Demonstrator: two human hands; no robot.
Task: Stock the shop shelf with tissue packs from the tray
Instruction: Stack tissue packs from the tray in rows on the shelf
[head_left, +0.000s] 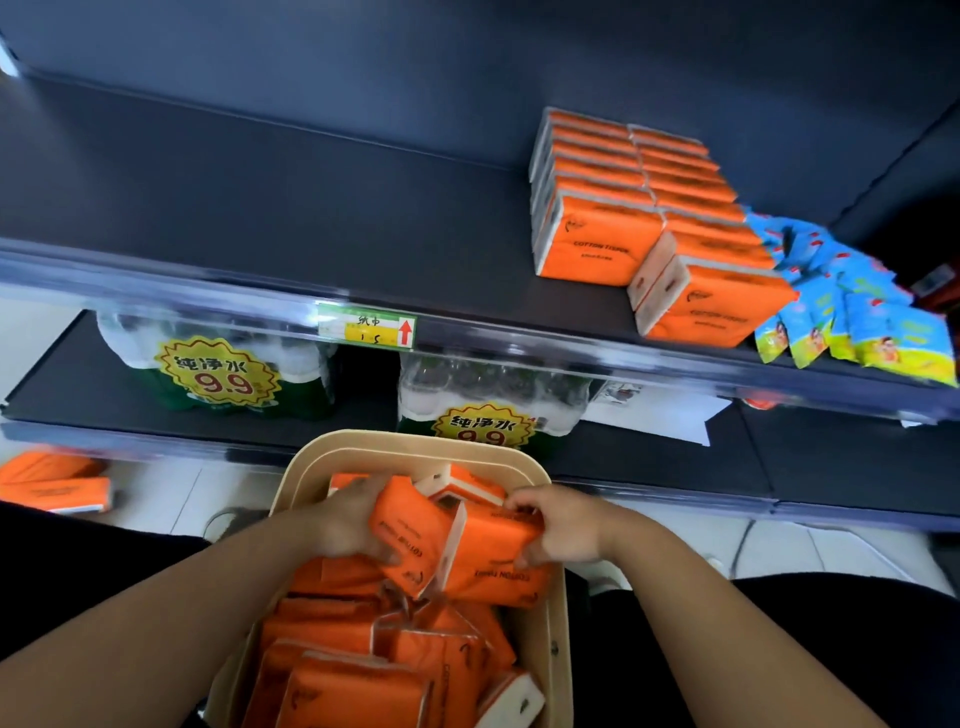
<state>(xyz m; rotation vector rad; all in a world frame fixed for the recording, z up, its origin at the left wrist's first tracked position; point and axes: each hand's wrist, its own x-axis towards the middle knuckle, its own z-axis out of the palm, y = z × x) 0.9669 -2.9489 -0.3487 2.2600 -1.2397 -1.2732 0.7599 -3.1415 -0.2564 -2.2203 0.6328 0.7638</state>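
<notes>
Now L hand (347, 526) grip round 1 tissue pack (409, 543), R hand (567, 526) grip round 2nd pack (492, 567).

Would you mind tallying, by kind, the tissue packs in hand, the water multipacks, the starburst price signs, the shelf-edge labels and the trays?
Held tissue packs: 2, one in the left hand, one in the right hand
Water multipacks: 2
Starburst price signs: 2
Shelf-edge label: 1
Tray: 1
Total: 8
</notes>
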